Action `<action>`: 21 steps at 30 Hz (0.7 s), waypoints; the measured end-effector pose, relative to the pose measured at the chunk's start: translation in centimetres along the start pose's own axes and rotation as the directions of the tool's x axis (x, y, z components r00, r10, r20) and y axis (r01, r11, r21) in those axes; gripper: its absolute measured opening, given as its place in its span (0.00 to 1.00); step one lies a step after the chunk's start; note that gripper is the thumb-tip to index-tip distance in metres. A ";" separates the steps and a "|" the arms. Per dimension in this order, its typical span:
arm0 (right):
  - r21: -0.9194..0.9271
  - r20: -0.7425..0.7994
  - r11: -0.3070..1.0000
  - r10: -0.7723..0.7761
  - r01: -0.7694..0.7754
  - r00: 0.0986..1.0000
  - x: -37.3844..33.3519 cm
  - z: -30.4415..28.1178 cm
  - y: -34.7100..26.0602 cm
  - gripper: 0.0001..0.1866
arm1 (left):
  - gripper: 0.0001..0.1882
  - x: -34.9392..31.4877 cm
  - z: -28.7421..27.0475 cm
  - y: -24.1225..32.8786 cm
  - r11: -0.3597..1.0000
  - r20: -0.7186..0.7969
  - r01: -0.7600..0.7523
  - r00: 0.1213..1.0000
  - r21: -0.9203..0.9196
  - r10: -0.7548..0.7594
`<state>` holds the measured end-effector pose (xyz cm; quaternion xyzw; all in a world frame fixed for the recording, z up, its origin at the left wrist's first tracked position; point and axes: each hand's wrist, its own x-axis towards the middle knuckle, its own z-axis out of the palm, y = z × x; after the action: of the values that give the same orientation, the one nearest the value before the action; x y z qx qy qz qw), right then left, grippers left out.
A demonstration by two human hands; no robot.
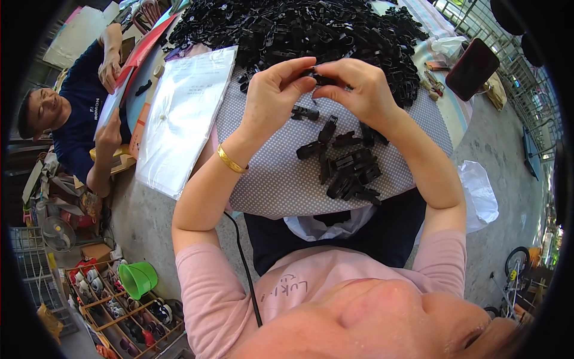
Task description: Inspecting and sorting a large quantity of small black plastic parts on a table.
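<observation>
Over the table, my left hand (272, 93) and my right hand (362, 90) meet fingertip to fingertip. Both pinch a small black plastic part (321, 79), mostly covered by the fingers. Just beyond them spreads a large heap of black plastic parts (311, 33). A smaller loose group of black parts (353, 170) lies nearer me, below my right hand. One single black part (305, 112) rests on the dotted tablecloth (263, 173) right under my hands.
Left of my hands lies a clear sleeve with paper (191, 107). A person (78, 119) at the left holds a red folder (140, 54). A phone (472, 70) stands at the right edge. A white bag (335, 226) sits on my lap; a black cable (242, 257) hangs beside it.
</observation>
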<state>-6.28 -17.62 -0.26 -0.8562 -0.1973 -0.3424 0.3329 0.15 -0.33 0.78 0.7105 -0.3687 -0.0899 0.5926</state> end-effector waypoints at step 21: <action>0.502 0.229 0.763 0.337 -0.407 0.913 1.2 -4.4 3.0 0.14 | 0.12 -1.3 0.6 1.7 0.990 0.403 -0.056 0.909 -0.130 0.105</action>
<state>-5.71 -22.67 1.69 -0.7692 -0.1319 -0.1456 0.6080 -1.81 -0.01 1.73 0.6249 -0.5075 -0.2330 0.5456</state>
